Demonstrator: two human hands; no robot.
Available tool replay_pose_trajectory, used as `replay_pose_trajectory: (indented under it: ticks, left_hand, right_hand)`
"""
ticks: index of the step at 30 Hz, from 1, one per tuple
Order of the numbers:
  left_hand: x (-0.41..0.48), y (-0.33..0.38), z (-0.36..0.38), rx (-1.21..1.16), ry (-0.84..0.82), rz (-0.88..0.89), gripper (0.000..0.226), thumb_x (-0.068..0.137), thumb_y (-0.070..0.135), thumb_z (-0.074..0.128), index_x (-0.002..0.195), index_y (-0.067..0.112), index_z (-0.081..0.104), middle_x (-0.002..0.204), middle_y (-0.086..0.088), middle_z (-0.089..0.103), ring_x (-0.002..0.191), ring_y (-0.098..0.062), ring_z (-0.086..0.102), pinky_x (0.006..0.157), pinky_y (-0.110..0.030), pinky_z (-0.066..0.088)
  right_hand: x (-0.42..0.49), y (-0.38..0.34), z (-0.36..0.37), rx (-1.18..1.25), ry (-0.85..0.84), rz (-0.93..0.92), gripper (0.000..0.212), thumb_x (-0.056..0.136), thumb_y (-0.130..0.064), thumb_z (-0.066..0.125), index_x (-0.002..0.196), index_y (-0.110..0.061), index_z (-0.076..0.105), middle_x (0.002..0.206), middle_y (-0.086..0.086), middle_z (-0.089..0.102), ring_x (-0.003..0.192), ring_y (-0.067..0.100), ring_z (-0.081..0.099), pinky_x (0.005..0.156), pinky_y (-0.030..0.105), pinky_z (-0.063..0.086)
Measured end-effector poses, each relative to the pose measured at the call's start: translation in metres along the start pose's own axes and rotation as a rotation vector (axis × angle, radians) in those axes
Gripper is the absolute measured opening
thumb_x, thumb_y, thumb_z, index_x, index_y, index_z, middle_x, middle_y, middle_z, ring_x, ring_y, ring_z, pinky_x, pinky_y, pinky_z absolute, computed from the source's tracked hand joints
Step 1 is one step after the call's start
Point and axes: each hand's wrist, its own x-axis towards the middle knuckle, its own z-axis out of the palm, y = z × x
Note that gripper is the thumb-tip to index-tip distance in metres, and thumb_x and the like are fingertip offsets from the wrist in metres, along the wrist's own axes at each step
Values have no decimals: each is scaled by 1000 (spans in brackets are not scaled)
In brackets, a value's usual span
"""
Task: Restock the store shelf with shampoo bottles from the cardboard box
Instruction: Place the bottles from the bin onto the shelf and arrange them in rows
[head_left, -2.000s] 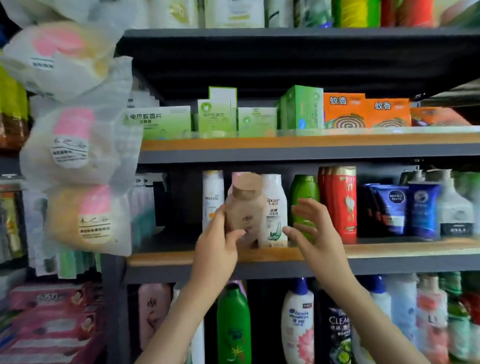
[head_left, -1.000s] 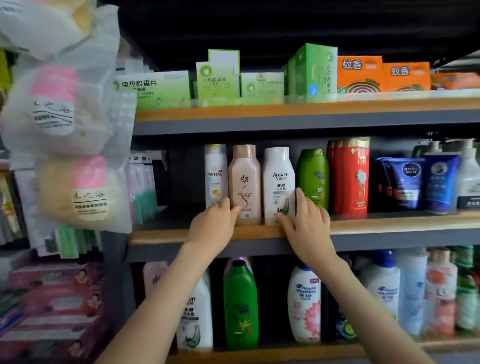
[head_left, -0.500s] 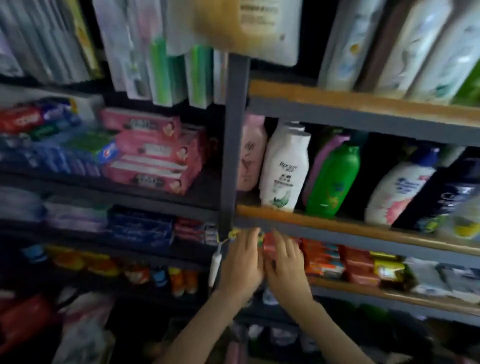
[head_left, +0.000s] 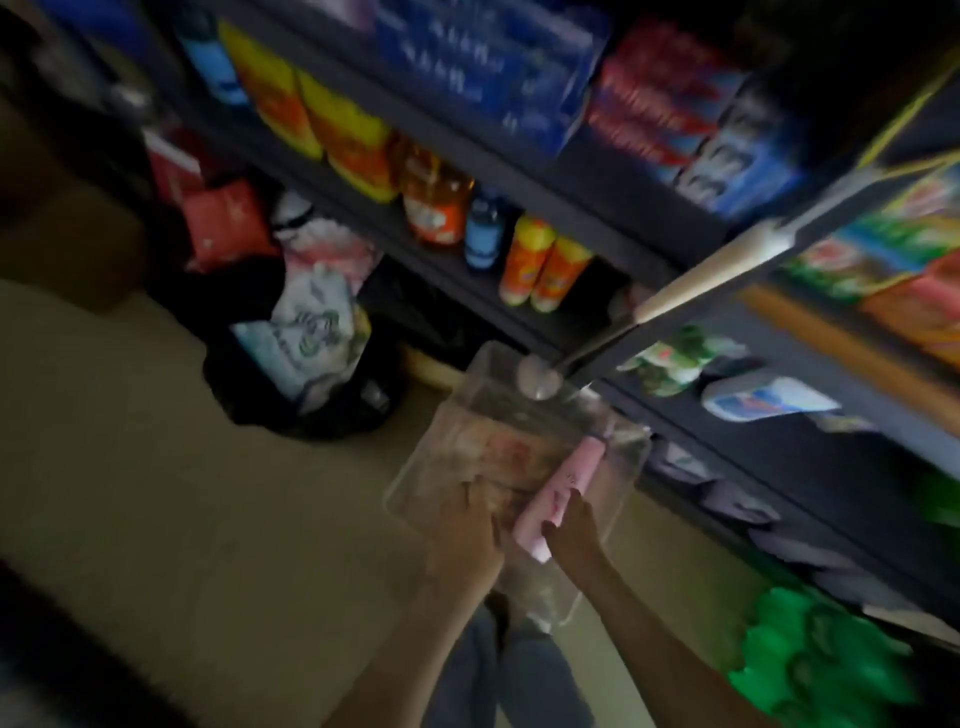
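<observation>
Seen from the head camera, blurred: the box (head_left: 415, 470) stands on the tan floor (head_left: 156, 493), its right side close to the dark shelf unit (head_left: 810, 457), with open floor to its left. Inside the box, the right hand (head_left: 571, 527) grips a pink bottle (head_left: 563, 488) along the right wall. The left hand (head_left: 467, 535) reaches in beside it, its grasp unclear.

The frame is dim and heavily smeared by motion blur. Goods on the shelves (head_left: 545, 189) streak into colour bands with unreadable labels. The pale floor (head_left: 130, 467) catches the most light; the left corners sink to near black. The left hand (head_left: 462, 525), right hand (head_left: 574, 530) and pink bottle (head_left: 566, 486) look soft-edged. Wide-angle distortion slants the shelf lines.
</observation>
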Motion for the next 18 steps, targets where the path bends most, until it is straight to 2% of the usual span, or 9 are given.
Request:
replay_pose_trajectory:
  ticks: [2,4,5,7,9,10,12,14,18]
  left_hand:
    - [26,-23,43,-5,-71,-31,43,64,22,73,101,1,69,92,-21,68,81,-35,67,68,-40,56]
    - [40,-38,68,-11,-36,37,39,75,24,57,104,-1,67,95,-21,68,81,-35,67,69,-39,56]
    - [48,-43,80,-5,-5,71,40,78,22,52,106,-3,65,95,-22,67,80,-36,66,68,-38,55]
    - [62,-49,94,-2,43,95,38,75,14,59,108,-6,62,94,-23,66,76,-34,65,66,-35,54]
    - [72,-54,104,-59,73,88,35,72,13,63,103,-4,63,91,-20,66,70,-31,64,60,-32,52]
    - [72,-53,102,-77,93,83,33,75,16,57,102,-2,62,90,-18,66,69,-30,64,59,-31,52]
    - [73,-56,108,-121,113,112,36,82,22,44,109,3,57,98,-15,62,78,-29,62,64,-34,54]
    - [71,-55,107,-192,88,95,32,83,20,43,111,8,52,102,-13,60,82,-28,60,67,-36,54]
    - [60,-44,95,-240,51,126,44,84,26,32,106,-1,58,96,-17,63,74,-29,62,64,-33,54]
  right_hand:
    - [33,5,18,50,6,114,65,92,-14,55,143,8,21,145,27,30,134,37,33,108,35,28]
    - [66,11,39,142,57,248,65,89,-18,59,140,6,27,142,27,34,130,39,36,108,41,32]
    - [73,10,45,187,91,311,71,88,-22,62,141,6,24,143,28,31,131,39,33,109,42,31]
    - [97,7,57,211,171,397,87,82,-33,68,142,6,18,143,28,27,131,39,30,108,41,28]
    - [129,20,76,355,163,423,98,66,-54,77,135,-4,30,131,21,43,116,39,47,100,44,38]
    - [142,27,84,453,154,422,103,54,-62,79,129,-9,32,121,17,51,102,35,55,91,47,47]
    - [155,35,94,591,150,446,106,48,-55,82,126,-9,27,108,14,54,87,31,58,77,42,53]
    - [130,9,76,601,185,444,92,60,-38,83,125,-6,27,103,12,53,84,29,55,71,36,50]
    - [93,-5,53,565,197,360,79,64,-19,83,123,-4,32,100,10,50,84,27,53,75,40,53]
